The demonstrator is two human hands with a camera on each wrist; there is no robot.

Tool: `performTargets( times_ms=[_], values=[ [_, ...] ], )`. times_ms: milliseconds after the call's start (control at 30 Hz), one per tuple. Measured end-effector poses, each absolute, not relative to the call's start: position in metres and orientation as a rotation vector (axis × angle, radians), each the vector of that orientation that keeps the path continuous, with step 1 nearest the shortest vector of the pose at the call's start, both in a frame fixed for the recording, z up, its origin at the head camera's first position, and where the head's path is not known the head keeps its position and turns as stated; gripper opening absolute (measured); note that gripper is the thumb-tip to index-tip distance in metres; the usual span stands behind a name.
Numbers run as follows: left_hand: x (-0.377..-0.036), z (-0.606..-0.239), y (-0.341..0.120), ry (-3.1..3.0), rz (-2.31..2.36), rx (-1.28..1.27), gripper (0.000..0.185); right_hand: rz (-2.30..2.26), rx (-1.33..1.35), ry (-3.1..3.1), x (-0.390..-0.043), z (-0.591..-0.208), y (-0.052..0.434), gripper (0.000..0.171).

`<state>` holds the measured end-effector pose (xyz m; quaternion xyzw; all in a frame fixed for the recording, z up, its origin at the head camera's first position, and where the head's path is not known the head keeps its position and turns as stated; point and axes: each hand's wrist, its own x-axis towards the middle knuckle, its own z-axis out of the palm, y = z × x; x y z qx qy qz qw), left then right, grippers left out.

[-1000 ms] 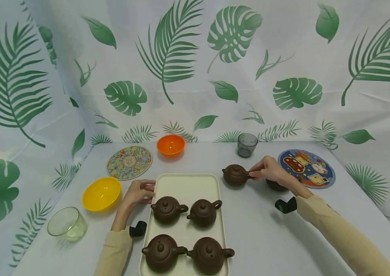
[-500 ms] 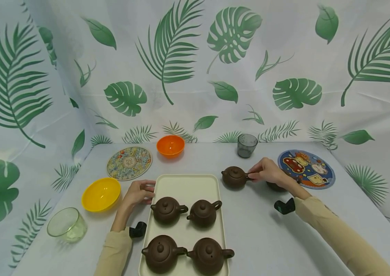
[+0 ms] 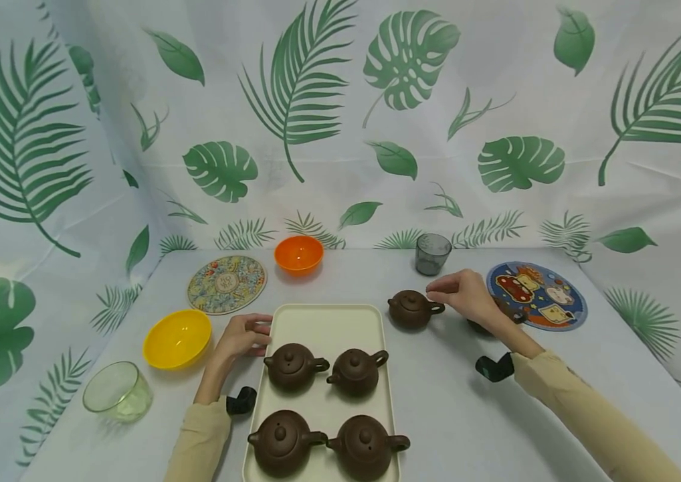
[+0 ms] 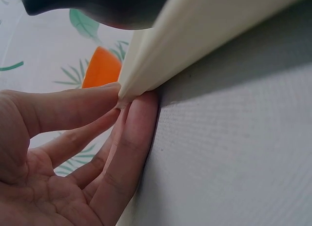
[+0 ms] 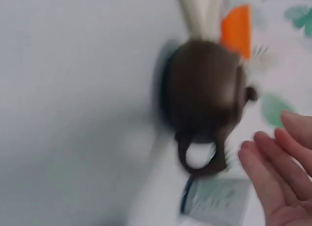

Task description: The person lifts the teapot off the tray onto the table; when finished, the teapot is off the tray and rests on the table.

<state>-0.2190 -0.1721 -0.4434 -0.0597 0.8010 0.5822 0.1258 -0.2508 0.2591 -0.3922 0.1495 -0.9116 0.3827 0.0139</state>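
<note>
My left hand [image 3: 244, 337] pinches the left rim of a cream tray [image 3: 325, 320]; in the left wrist view its thumb and fingers [image 4: 139, 133] close on the tray's edge. On that tray stand several dark brown teapots, one of them a teapot [image 3: 291, 367] near the left rim. Right of the tray, a brown teapot [image 3: 411, 310] rests on the table, its handle pointing right. My right hand [image 3: 467, 294] hovers just beyond that handle, holding nothing; the right wrist view shows its fingers [image 5: 273, 175] apart from the handle. Another brown teapot [image 3: 481, 326] is partly hidden behind the right forearm.
A grey glass [image 3: 432, 254] and a round blue cartoon mat [image 3: 563, 294] lie toward the back right. At the left are an orange bowl [image 3: 299, 256], a floral round mat [image 3: 226, 284], a yellow bowl [image 3: 177, 339] and a clear greenish glass [image 3: 118, 391].
My right hand has let go of the teapot's handle and risen slightly away from it. That teapot stays on the table. The left hand keeps its place at the tray.
</note>
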Motion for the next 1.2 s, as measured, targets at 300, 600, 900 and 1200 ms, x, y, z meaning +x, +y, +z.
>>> performTargets(
  times_ms=[300,600,900,1200],
  values=[
    [-0.219,-0.444,-0.171,2.337,1.701,-0.180,0.047,1.505,0.672,-2.780,-0.219,-0.394,0.223,0.021],
    [-0.219,-0.444,-0.170,2.339,1.694,-0.205,0.047,1.679,0.913,-2.815,-0.198,-0.415,0.193,0.023],
    [-0.219,-0.443,-0.170,2.337,1.702,-0.180,0.047,1.637,0.916,-2.810,-0.190,-0.426,0.184,0.015],
    [-0.218,-0.442,-0.170,2.342,1.694,-0.193,0.047,1.519,0.954,-2.815,-0.182,-0.421,0.176,0.012]
  ],
)
